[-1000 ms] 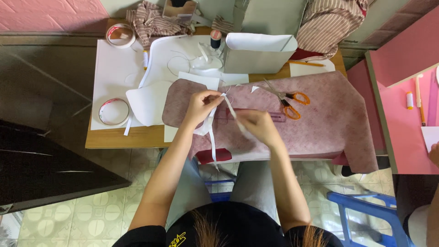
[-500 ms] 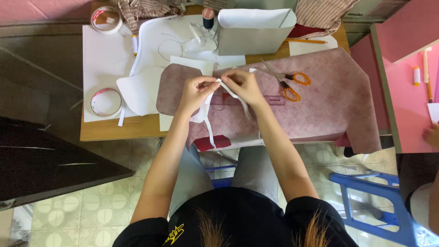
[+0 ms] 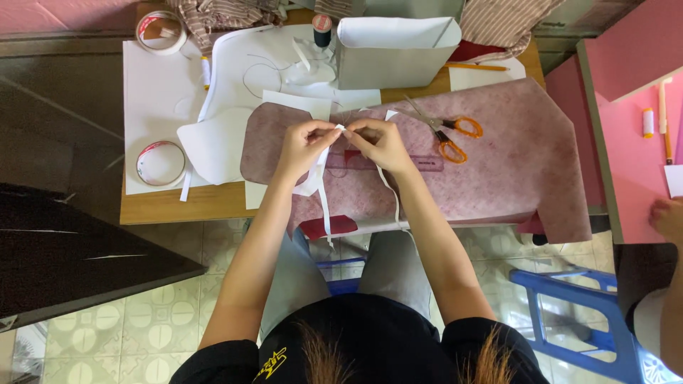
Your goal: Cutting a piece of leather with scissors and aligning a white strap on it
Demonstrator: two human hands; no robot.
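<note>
1. Far left: tape roll flat on white paper; a second tape roll at the top edge. The table is cut off at the top by the frame.
2. Left hand: fingers curled tight, pinching the white strip at its upper end. Forearm runs up from lower left, palm turned down.
3. Strip: long axis near vertical, its top between the two hands, its tail hanging past the table edge. Exact pinch point hidden by the fingertips.
4. Right hand: closed the same way, thumb and forefinger on the strip, touching the left hand's fingertips. A second length of strip drops under this wrist.
5. Both hands sit over pink fabric.
6. Right: orange-handled scissors, blades pointing upper left.
</note>
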